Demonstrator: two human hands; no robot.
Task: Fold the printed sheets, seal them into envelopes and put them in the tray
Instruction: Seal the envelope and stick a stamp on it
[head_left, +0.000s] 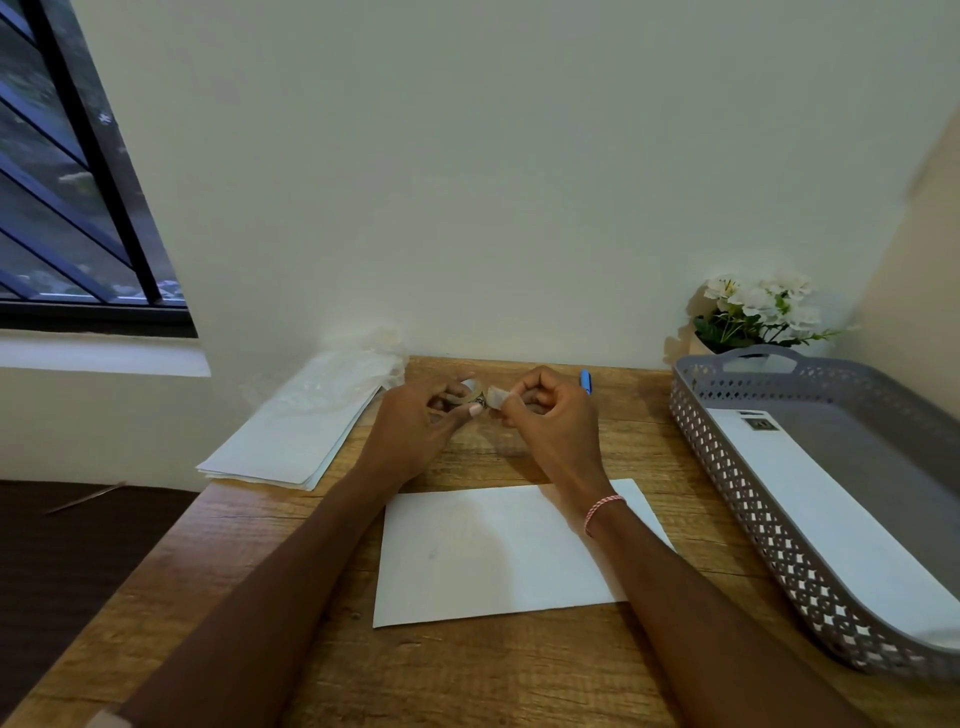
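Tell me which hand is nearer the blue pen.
Right. The right hand is just left of the blue pen, pinching the tape end. The left hand holds the tape roll farther left, beyond the right hand.

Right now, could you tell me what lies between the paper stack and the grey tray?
In the head view: the left hand holding a tape roll, the right hand pinching its free end, and a blue pen beyond it.
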